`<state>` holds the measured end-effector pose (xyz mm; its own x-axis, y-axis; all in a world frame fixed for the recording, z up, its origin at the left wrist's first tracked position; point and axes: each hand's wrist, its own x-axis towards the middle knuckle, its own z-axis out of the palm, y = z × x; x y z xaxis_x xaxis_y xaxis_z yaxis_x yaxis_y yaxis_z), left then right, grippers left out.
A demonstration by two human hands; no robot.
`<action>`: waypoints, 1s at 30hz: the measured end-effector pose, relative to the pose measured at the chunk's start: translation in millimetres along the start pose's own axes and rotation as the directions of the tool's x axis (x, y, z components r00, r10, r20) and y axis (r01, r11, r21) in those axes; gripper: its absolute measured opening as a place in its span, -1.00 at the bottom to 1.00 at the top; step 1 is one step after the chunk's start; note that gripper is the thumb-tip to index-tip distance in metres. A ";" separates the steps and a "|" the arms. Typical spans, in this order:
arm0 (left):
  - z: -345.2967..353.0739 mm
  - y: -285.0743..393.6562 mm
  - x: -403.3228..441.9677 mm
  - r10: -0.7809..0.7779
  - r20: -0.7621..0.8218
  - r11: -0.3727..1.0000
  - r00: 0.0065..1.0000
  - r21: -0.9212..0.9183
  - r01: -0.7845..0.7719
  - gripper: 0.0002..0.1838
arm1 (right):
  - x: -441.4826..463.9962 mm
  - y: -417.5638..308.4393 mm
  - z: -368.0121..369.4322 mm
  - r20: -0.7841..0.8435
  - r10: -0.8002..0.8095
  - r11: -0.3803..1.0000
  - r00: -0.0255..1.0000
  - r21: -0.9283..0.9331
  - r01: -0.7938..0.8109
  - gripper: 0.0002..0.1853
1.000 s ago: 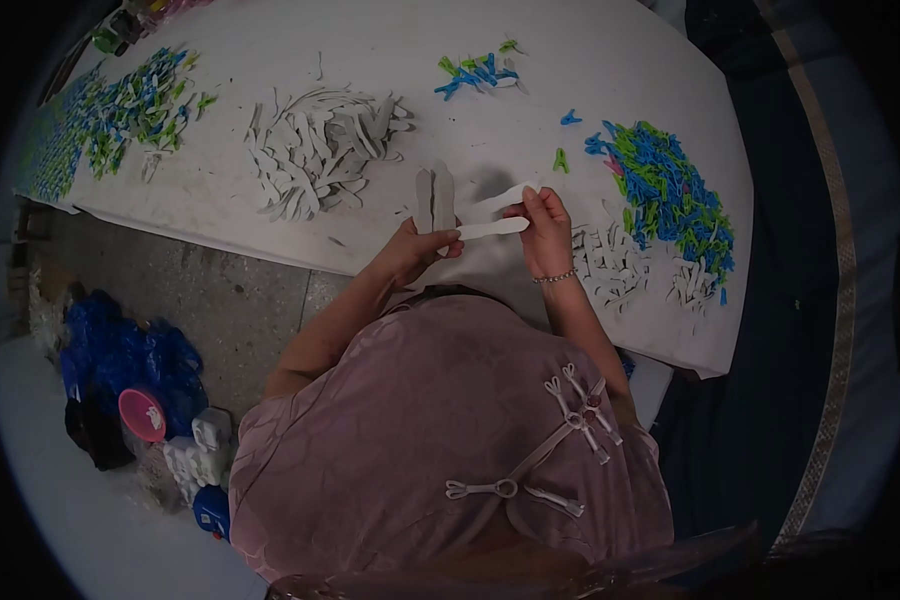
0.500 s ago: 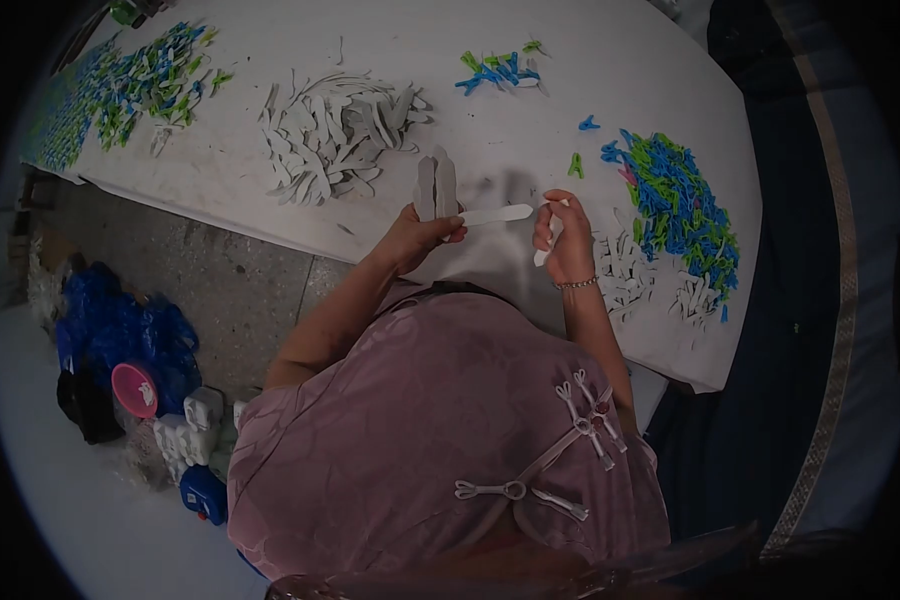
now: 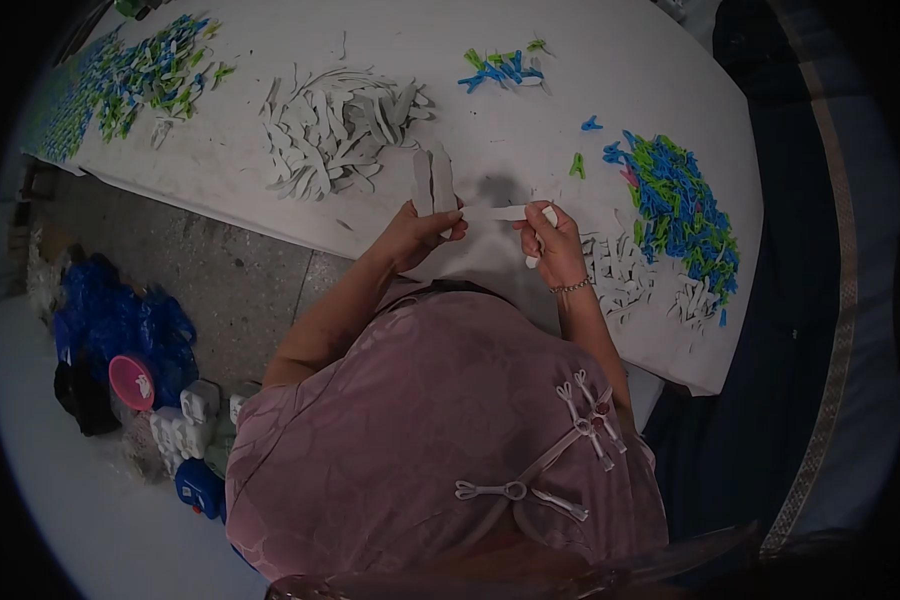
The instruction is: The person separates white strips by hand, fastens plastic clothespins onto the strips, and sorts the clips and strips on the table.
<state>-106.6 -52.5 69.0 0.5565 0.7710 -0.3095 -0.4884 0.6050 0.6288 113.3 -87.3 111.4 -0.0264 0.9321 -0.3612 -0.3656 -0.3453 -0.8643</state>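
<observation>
My left hand is closed around a few flat grey strips, which stand up above the thumb. One narrow white strip runs sideways from this hand to my right hand. The fingers of my right hand pinch the far end of that strip. A small white piece also pokes out below the right fingers; its kind is not clear. Beyond my left hand lies a loose pile of similar grey strips. Small white pieces lie beside my right wrist.
On the white table, a heap of blue and green clips lies right. Smaller clips lie at the back, and a long spread of clips at far left. A pink bowl and blue plastic bags sit lower left.
My right hand has moved left and slightly down, toward my left hand. Its fingers now meet the end of the white strip, which was free before.
</observation>
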 end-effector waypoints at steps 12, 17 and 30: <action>-3.9 19.2 -4.0 0.064 -0.044 0.997 0.997 0.043 -0.063 -0.74 | 1.1 -1.7 -9.9 -0.030 -0.008 1.000 1.000 0.030 0.009 -0.81; 2.3 18.7 -4.6 0.045 -0.006 0.979 0.999 0.201 -0.043 -0.73 | 1.1 -3.2 -25.4 -0.030 0.000 0.999 1.000 -0.035 -0.001 -0.81; 45.9 -3.4 -2.4 -0.069 0.125 0.873 0.990 0.487 -0.001 -0.73 | -26.6 -31.8 -29.3 -0.091 -0.318 0.789 0.944 -0.577 0.210 -0.82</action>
<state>-75.4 -65.5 100.3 0.6688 0.6963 -0.2604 -0.0993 0.4308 0.8970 152.9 -104.3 138.2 0.1760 0.9795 -0.0981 0.2431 -0.1398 -0.9599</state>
